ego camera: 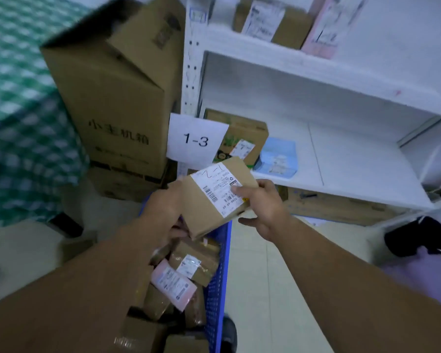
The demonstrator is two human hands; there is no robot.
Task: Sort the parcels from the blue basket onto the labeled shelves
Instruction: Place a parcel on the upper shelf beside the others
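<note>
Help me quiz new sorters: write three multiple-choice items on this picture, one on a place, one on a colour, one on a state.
1. Where does the 1-3 sign hang?
A. on the shelf post
B. on the tall carton
C. on the floor

2. What colour is the basket?
A. red
B. blue
C. white

3. How is the labelled box held?
A. by one hand alone
B. not at all, it lies among the parcels
C. by both hands

Key:
1 A: the white sheet is fixed at the white post.
2 B: its mesh wall is blue.
3 C: the left hand grips the box's left end, and the right hand pinches its right edge with the thumb on the label.
</note>
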